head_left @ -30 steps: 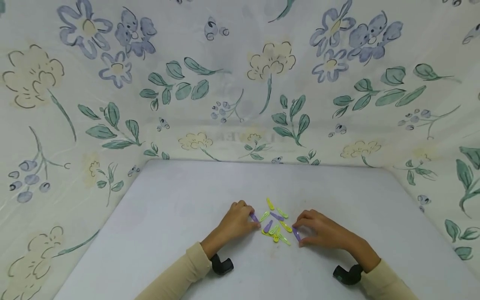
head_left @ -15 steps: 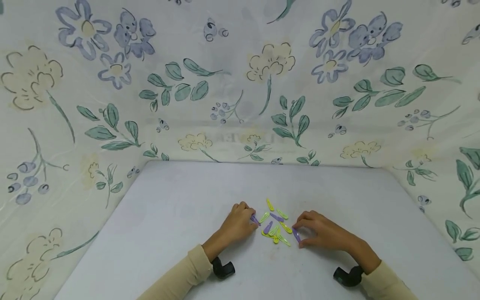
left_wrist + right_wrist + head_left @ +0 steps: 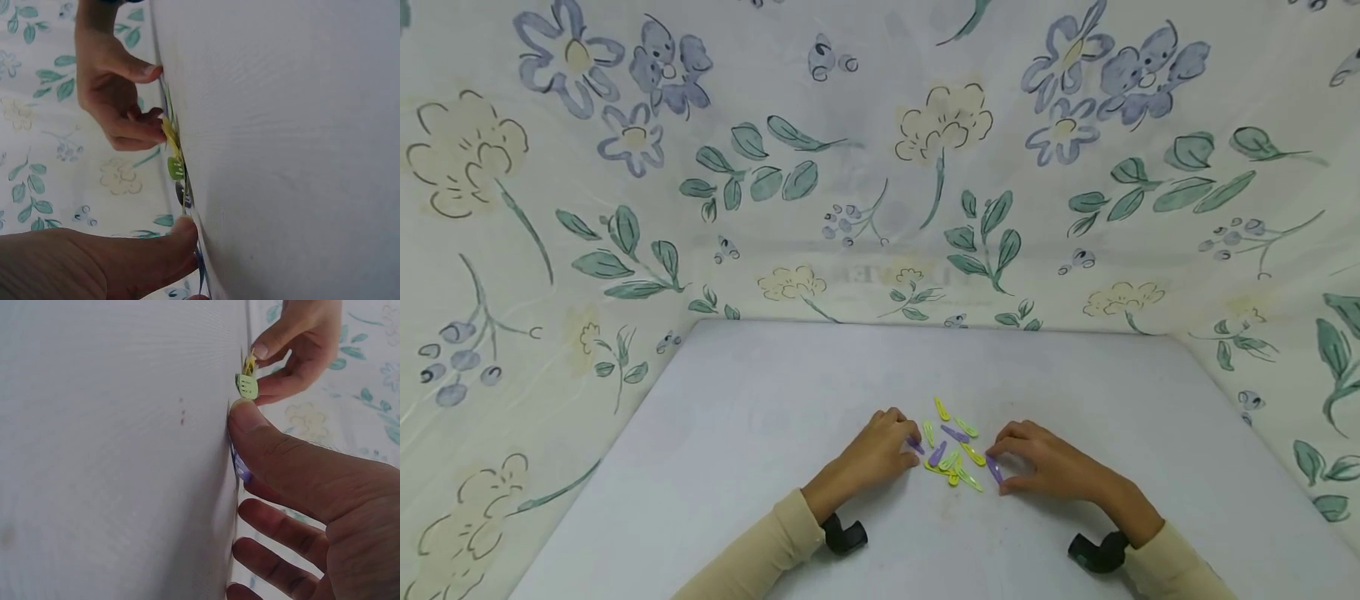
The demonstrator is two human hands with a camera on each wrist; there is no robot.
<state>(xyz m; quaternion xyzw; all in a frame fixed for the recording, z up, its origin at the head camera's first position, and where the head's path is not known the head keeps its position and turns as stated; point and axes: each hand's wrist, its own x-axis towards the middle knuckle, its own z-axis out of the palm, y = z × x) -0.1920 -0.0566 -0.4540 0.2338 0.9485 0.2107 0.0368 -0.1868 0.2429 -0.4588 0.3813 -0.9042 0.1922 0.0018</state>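
Several snap hair clips in purple, yellow and light green lie in a loose cluster on the white table [image 3: 775, 375]. My left hand [image 3: 872, 446] is at the left side of the cluster, its thumb and fingers round a purple hair clip [image 3: 914, 446] that they partly cover. At the right side, my right hand [image 3: 1045, 461] holds another purple hair clip [image 3: 995, 469] by its two ends, between thumb and forefinger. The right wrist view has this clip [image 3: 241, 467] low against the tabletop. Between the hands lie a yellow clip [image 3: 973, 454] and a purple clip [image 3: 937, 454].
A light green clip [image 3: 928, 432] lies just beside the left fingertips. The yellow clip [image 3: 942, 408] is farthest back. Black wrist cameras [image 3: 846, 535] hang under both forearms. A flowered cloth [image 3: 865, 208] rises behind and beside the table.
My left hand has shifted slightly right and nearer with its purple hair clip. The light green clip beside it has turned from slanted to nearly lengthwise. My right hand stays in place.
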